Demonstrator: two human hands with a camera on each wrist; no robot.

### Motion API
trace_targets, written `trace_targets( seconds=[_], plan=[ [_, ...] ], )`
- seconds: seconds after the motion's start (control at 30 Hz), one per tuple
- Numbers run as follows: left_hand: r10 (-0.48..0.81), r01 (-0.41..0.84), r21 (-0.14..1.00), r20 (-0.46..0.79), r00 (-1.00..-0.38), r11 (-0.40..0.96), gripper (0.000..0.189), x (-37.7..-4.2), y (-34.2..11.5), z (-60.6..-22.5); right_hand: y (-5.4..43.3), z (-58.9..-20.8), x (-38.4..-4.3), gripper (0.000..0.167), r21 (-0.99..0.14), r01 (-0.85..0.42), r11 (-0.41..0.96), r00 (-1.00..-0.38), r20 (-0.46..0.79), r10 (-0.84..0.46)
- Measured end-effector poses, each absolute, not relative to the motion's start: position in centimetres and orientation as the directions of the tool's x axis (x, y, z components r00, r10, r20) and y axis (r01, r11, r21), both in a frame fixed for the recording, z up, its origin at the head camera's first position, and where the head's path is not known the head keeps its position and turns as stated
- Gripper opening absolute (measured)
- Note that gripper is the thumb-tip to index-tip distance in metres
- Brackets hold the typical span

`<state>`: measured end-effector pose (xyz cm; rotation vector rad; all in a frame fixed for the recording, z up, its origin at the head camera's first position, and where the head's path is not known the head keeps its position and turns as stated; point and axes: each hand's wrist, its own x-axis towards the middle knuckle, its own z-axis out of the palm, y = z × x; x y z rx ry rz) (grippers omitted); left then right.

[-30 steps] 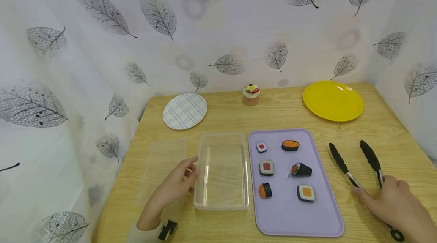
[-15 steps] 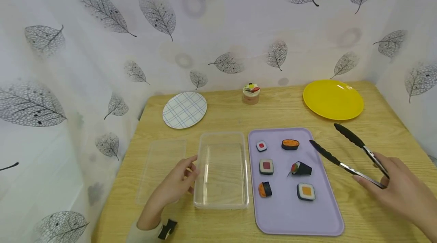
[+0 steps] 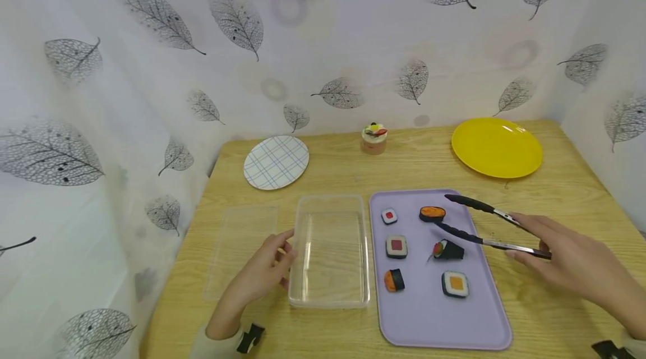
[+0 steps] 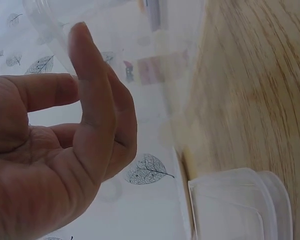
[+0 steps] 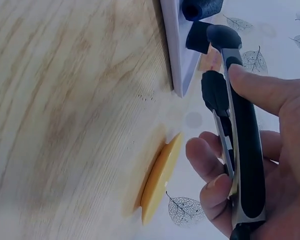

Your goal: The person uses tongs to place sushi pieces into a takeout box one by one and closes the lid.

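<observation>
At the left, the left hand (image 3: 264, 270) has its fingers loosely bent beside the left wall of the clear plastic box (image 3: 329, 304); whether it bears any weight there I cannot tell. Its best job is a light steadying touch, without pushing the box toward the lilac tray (image 3: 434, 322) just to its right. On the tray's far part sits the orange-topped gunkan sushi (image 3: 432, 213), which looks like the piece being approached. The black-tipped tongs (image 3: 459, 233), held in the right hand (image 3: 570, 252), reach in from the right with their arms moderately apart; contact with the sushi is unclear. To do this well, I would slide the tips farther left until they flank its near and far sides, lower them level, and squeeze softly, keeping the near arm clear of the cone-shaped hand roll (image 3: 449, 250) close by.

Compared with half a second ago, the left hand, box and sushi pieces keep their places. The tongs have swung left, from the tray's right edge to its far part, and their tips stand closer together.
</observation>
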<state>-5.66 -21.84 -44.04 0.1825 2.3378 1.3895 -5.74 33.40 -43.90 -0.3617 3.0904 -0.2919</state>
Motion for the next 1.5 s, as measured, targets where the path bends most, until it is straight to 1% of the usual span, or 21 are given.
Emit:
trace_targets(
  seconds=[0.1, 0.23, 0.4, 0.6, 0.83, 1.03, 1.2, 1.4, 1.5],
  plan=[
    [0.316, -0.113, 0.868, -0.292, -0.903, 0.483, 0.058, -5.6, -21.9, -44.1, 33.4, -44.0, -6.1, 0.075, -0.198, -0.219, 0.955, -0.972, -0.037, -0.231],
    [0.301, -0.129, 0.864, -0.304, -0.904, 0.486, 0.058, -5.6, -21.8, -44.0, 33.3, -44.2, -6.6, 0.071, -0.211, -0.228, 0.951, -0.968, -0.054, -0.244],
    [0.296, -0.134, 0.860, -0.310, -0.904, 0.492, 0.057, -5.6, -21.8, -44.1, 33.1, -44.2, -6.9, 0.065, -0.207, -0.254, 0.945, -0.965, -0.012, -0.263],
    [0.295, -0.128, 0.860, -0.304, -0.906, 0.494, 0.056, -5.7, -21.8, -44.2, 32.8, -44.1, -6.8, 0.061, -0.191, -0.278, 0.942, -0.961, 0.039, -0.275],
    [0.294, -0.108, 0.850, -0.294, -0.909, 0.516, 0.056, -5.7, -21.6, -44.1, 31.8, -43.4, -6.8, 0.057, -0.226, -0.317, 0.921, -0.946, 0.139, -0.292],
    [0.295, -0.101, 0.849, -0.288, -0.911, 0.519, 0.056, -5.8, -21.6, -44.1, 29.8, -42.0, -7.5, 0.061, -0.240, -0.398, 0.886, -0.908, 0.239, -0.343],
    [0.290, -0.111, 0.851, -0.294, -0.911, 0.513, 0.057, -5.7, -21.6, -44.2, 27.3, -40.1, -8.7, 0.062, -0.239, -0.458, 0.856, -0.880, 0.259, -0.399],
    [0.278, -0.122, 0.850, -0.298, -0.913, 0.512, 0.057, -5.5, -21.6, -44.1, 23.4, -39.1, -10.3, 0.060, -0.227, -0.563, 0.795, -0.816, 0.304, -0.492],
    [0.278, -0.116, 0.849, -0.294, -0.915, 0.515, 0.057, -5.5, -21.7, -44.0, 21.1, -38.9, -10.9, 0.057, -0.232, -0.593, 0.771, -0.799, 0.285, -0.529]
  ],
)
